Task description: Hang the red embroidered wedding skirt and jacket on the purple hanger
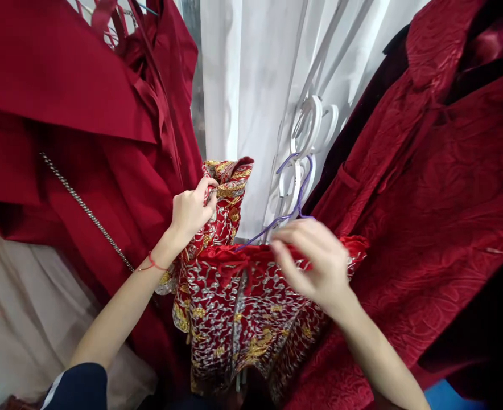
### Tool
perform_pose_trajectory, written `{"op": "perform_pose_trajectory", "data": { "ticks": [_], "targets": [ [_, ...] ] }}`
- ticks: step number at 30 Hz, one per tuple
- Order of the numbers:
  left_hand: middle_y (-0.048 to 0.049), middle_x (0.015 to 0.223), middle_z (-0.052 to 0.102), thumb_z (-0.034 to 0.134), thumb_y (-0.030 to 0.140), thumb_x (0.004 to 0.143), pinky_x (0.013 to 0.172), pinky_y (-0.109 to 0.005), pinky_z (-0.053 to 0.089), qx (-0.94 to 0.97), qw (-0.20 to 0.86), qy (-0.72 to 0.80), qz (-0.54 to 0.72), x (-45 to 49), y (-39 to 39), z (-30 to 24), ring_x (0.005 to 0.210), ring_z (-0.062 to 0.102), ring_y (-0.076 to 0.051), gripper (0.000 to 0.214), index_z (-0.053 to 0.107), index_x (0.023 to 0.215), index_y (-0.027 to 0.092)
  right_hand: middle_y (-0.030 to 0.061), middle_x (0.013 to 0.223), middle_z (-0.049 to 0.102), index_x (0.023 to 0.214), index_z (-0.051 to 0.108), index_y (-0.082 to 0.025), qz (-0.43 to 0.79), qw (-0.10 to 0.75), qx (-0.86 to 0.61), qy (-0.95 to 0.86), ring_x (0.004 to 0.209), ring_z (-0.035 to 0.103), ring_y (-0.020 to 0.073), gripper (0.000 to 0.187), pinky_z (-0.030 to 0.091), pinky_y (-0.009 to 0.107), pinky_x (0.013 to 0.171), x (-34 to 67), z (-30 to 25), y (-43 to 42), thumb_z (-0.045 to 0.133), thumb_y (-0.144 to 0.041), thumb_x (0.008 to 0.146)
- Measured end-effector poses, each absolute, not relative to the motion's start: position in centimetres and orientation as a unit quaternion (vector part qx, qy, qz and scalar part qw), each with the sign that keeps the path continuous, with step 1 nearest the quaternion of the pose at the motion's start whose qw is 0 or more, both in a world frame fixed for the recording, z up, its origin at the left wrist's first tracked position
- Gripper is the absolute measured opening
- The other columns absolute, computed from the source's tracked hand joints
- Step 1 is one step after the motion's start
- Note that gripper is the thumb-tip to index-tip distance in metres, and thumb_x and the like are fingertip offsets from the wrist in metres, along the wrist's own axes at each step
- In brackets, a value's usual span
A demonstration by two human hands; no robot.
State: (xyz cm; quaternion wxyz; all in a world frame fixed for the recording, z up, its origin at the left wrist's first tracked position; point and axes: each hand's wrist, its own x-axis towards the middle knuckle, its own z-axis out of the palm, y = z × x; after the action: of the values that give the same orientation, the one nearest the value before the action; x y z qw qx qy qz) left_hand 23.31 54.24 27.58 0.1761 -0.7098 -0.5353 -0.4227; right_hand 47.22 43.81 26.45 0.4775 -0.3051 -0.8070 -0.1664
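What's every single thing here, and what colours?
Curtain: 1, white, back middle
Rings: several, white, before the curtain
Hanger: 1, purple, by the rings
Patterned garment: 1, red with gold and silver, low middle
Patterned cloth: 1, same colours, left of hanger
Smooth clothes: count unclear, red, left
Chain: 1, silver, on smooth clothes
Pale cloth: 1, cream, lower left
Swirly clothes: count unclear, red, right
Dark cloth: count unclear, black, behind swirly clothes
Blue patch: 1, blue, bottom right
Bracelet: 1, red, left wrist
Sleeve: 1, dark blue, bottom left
Left grip: 1, bare, holding patterned cloth
Right grip: 1, bare, in front of patterned garment
Forearms: 2, bare, lower
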Motion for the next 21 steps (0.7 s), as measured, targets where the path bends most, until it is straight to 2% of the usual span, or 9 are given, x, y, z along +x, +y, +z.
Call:
{"op": "perform_pose_trajectory", "data": {
  "ticks": [2, 4, 7, 10, 14, 17, 21],
  "targets": [
    [-0.0009, 0.073, 0.072, 0.056, 0.030, 0.090, 0.063, -0.026, 0.044, -0.721, 0.131, -0.506, -0.455, 23.8, 52.5, 28.1, 0.062, 0.065, -0.017, 0.025, 0.069, 0.109, 0.023, 0.0047, 0.082, 0.068, 0.087, 0.063, -0.022, -0.195, 0.535, -0.380, -0.729, 0.077, 0.061, 0.0179, 0.013, 0.047, 0.033, 0.074, 49.9, 27.3, 44.3, 0.056, -0.028, 0.096],
    [-0.0001, 0.073, 0.072, 0.059, 0.030, 0.086, 0.063, -0.025, 0.045, -0.738, 0.062, -0.479, -0.471, 24.3, 51.1, 28.5, 0.061, 0.063, -0.016, 0.023, 0.072, 0.105, 0.022, 0.0049, 0.081, 0.068, 0.090, 0.063, -0.022, -0.168, 0.539, -0.441, -0.697, 0.073, 0.062, 0.0179, 0.016, 0.048, 0.032, 0.071, 52.1, 27.8, 45.1, 0.054, -0.034, 0.096],
    [-0.0013, 0.075, 0.073, 0.064, 0.032, 0.082, 0.063, -0.026, 0.047, -0.765, -0.036, -0.453, -0.456, 25.5, 50.1, 29.0, 0.062, 0.063, -0.016, 0.022, 0.074, 0.099, 0.021, 0.0020, 0.068, 0.063, 0.087, 0.063, -0.021, -0.027, 0.489, -0.491, -0.720, 0.056, 0.058, 0.0150, 0.027, 0.045, 0.029, 0.057, 54.3, 28.0, 46.5, 0.053, -0.044, 0.096],
    [-0.0033, 0.076, 0.074, 0.070, 0.039, 0.078, 0.061, -0.026, 0.047, -0.791, -0.124, -0.437, -0.411, 26.5, 49.9, 28.7, 0.064, 0.063, -0.016, 0.024, 0.075, 0.091, 0.019, 0.0000, 0.062, 0.061, 0.084, 0.064, -0.019, 0.150, 0.442, -0.495, -0.733, 0.044, 0.051, 0.0110, 0.036, 0.039, 0.026, 0.047, 55.7, 28.2, 48.4, 0.059, -0.055, 0.090],
    [0.0004, 0.053, 0.064, 0.065, 0.048, 0.080, 0.047, -0.023, 0.034, -0.777, -0.209, -0.470, -0.363, 26.5, 50.3, 27.3, 0.047, 0.052, -0.013, 0.035, 0.076, 0.088, 0.016, -0.0007, 0.056, 0.063, 0.078, 0.067, -0.018, 0.332, 0.345, -0.452, -0.752, 0.041, 0.040, 0.0066, 0.044, 0.029, 0.023, 0.042, 57.0, 28.9, 52.0, 0.068, -0.062, 0.077],
    [-0.0007, 0.055, 0.067, 0.062, 0.048, 0.082, 0.048, -0.023, 0.033, -0.761, -0.194, -0.497, -0.370, 26.2, 50.4, 27.0, 0.047, 0.053, -0.014, 0.039, 0.077, 0.093, 0.014, -0.0027, 0.049, 0.060, 0.079, 0.072, -0.017, 0.413, 0.223, -0.414, -0.780, 0.040, 0.033, 0.0051, 0.047, 0.023, 0.023, 0.041, 57.3, 29.2, 54.4, 0.070, -0.064, 0.074],
    [-0.0078, 0.078, 0.077, 0.060, 0.033, 0.085, 0.067, -0.029, 0.048, -0.720, -0.011, -0.560, -0.411, 26.7, 49.9, 28.4, 0.073, 0.069, -0.023, 0.025, 0.078, 0.091, 0.017, -0.0013, 0.052, 0.064, 0.088, 0.077, -0.015, 0.457, 0.092, -0.372, -0.803, 0.043, 0.043, 0.0060, 0.051, 0.031, 0.022, 0.044, 56.1, 29.1, 56.0, 0.074, -0.063, 0.072]
  ]
}}
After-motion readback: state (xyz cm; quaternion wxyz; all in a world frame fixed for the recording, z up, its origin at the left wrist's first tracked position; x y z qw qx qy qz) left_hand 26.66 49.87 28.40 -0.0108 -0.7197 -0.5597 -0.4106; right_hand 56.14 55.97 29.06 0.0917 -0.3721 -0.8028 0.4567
